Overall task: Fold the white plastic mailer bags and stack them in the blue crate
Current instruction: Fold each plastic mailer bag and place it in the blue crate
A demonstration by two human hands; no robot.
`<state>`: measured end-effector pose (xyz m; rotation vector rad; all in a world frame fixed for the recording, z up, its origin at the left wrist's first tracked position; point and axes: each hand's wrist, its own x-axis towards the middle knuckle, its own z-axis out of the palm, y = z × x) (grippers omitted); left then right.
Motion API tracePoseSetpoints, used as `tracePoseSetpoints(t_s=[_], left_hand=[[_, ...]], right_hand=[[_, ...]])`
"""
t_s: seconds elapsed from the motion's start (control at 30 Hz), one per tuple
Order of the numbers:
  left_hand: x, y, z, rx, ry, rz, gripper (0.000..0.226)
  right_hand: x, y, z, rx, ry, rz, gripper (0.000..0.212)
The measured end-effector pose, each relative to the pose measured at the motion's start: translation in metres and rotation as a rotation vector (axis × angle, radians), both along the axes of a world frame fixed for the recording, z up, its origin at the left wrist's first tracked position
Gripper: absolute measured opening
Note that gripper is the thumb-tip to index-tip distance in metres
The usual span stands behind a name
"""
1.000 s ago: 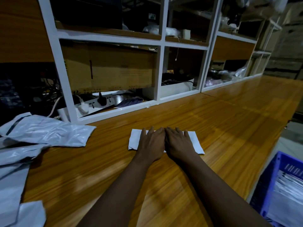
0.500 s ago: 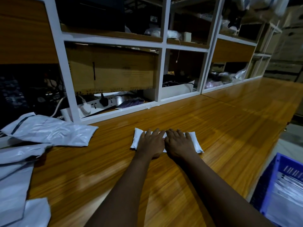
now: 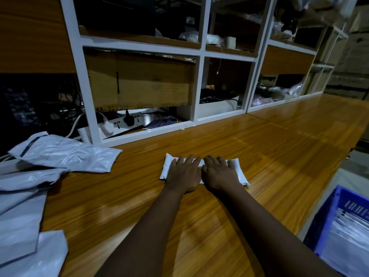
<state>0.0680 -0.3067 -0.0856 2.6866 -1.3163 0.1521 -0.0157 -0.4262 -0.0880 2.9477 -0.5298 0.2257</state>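
Change: since a second ago we see the fingers of both hands fan apart where they lay close together. The folded bag beneath them has kept its place, and its ends now look puffier.
Loose mailer bags (image 3: 65, 152): a crumpled white heap at the left edge of the table (image 3: 279, 156), running from the far side down to the near left corner.
Power strip (image 3: 119, 123): in the lowest bay of the white shelf unit (image 3: 197, 84) along the table's far edge, with plugs in it, below a cardboard box (image 3: 143, 82).
Folded mailer bag (image 3: 167, 166): a small white oblong lying flat on the table near its middle, closer to the far edge than the near one, well apart from the loose heap.
Left hand (image 3: 184, 172): palm down on the left half of the folded bag, fingers straight and spread, pressing and gripping nothing.
Right hand (image 3: 218, 172): flat on the right half in the same way, just beside the left hand, with the bag's right end showing past it.
Blue crate (image 3: 327, 216): off the table's right edge and lower, toward the near right corner.
Stacked bags (image 3: 351, 236): white ones lying inside the crate.
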Motion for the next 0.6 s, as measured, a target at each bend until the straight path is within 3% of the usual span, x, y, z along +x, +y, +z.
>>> tracePoseSetpoints(t_s=[0.07,0.17,0.33,0.5,0.6], left_hand=[[0.001,-0.002,0.003,0.008,0.036,0.019,0.055],[0.005,-0.003,0.003,0.04,0.053,0.035,0.057],[0.018,0.003,0.004,0.172,0.024,0.047,0.056],[0.025,0.013,0.006,0.173,0.058,0.102,0.06],[0.029,0.018,0.005,0.191,0.055,0.108,0.059]], right_hand=[[0.002,-0.001,0.002,0.027,0.006,-0.011,0.061],[0.002,-0.003,0.0,0.009,0.022,-0.001,0.052],[0.003,-0.004,0.005,0.048,0.038,-0.02,0.055],[-0.011,-0.012,0.005,-0.005,0.037,0.033,0.05],[-0.019,-0.023,0.006,0.015,0.084,-0.018,0.058]])
